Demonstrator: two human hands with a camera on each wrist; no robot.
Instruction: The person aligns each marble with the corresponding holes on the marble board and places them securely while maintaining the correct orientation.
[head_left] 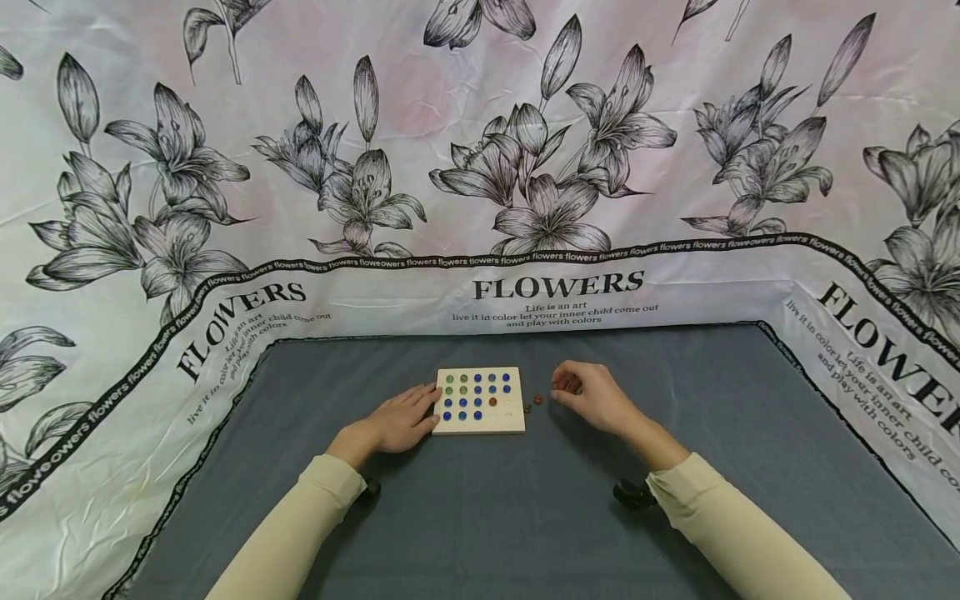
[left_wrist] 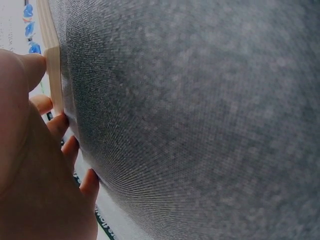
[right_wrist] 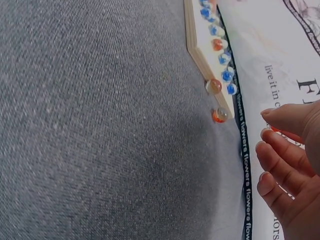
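A pale wooden board (head_left: 480,426) lies on the grey cloth, with rows of green and blue marbles and one orange marble (head_left: 492,402) in its hollows. A few hollows at its near right corner are bare. My left hand (head_left: 401,419) rests at the board's left edge, fingers fairly straight and thumb against the near corner. Two loose orange-tinted marbles, one of them (right_wrist: 219,115) farther from the board, lie just off its right edge. Right of these hovers my right hand (head_left: 592,396), fingers bent and thumb close to the index. A red sliver shows between them; I cannot tell whether it is a marble.
Grey cloth (head_left: 480,517) covers the surface around the board. A white flower-printed sheet (head_left: 555,300) rises behind it and borders both sides. Dark wrist devices (head_left: 633,494) sit below both wrists.
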